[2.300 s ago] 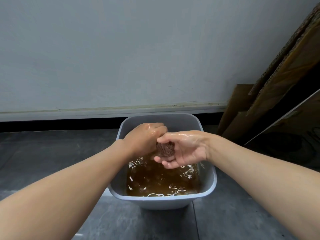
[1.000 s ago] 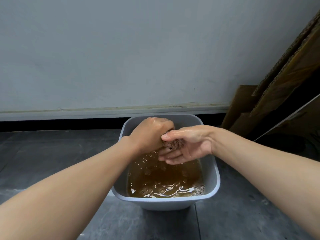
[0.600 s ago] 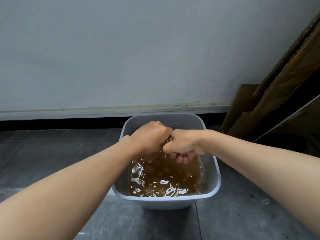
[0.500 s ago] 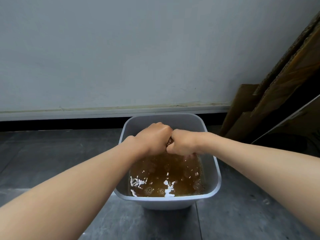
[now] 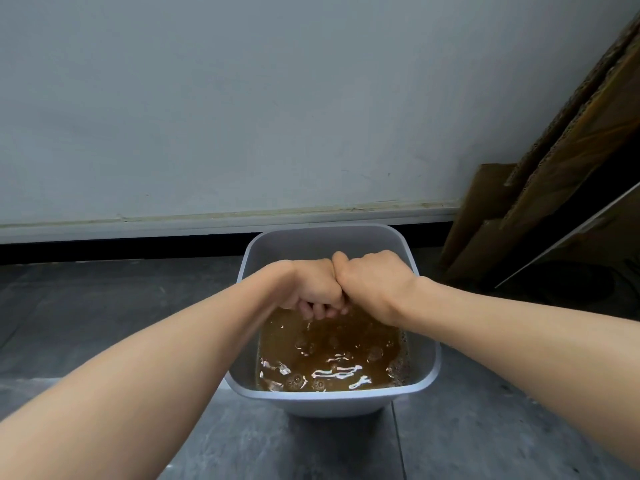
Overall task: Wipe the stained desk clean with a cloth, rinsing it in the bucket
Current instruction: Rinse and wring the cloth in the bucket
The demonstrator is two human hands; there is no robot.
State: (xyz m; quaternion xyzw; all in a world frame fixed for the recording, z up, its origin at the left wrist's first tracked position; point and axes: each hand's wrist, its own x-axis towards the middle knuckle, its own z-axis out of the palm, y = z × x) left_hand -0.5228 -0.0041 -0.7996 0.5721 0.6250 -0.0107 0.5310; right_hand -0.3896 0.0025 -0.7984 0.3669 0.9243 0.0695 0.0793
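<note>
step in hand: the rinse, at the wring stage, as we judge it.

working left to right: the left hand (image 5: 311,285) is a tight fist, knuckles up, fingers curled under, just above the brown water (image 5: 332,355). it presses knuckle to knuckle against the right hand (image 5: 374,282), which is also a tight fist. the cloth does not show. we judge that it is bunched inside the two fists, over the bucket (image 5: 329,407), but we cannot confirm how much each hand holds. the bucket stands on the floor (image 5: 104,306) near the wall (image 5: 242,98), with cardboard (image 5: 554,168) leaning at far right. the table is out of view.

next move, as we judge it: twist the fists against each other until the drip stops. keep them over the bucket so that run-off falls inside. then lift clear of the rim and carry the cloth to the table. the water is dark, so a poor wring would take dirt back to the table.

count:
- hands: two
- bucket: one
- cloth: none visible
- cardboard sheets: at least two, exact number unclear
</note>
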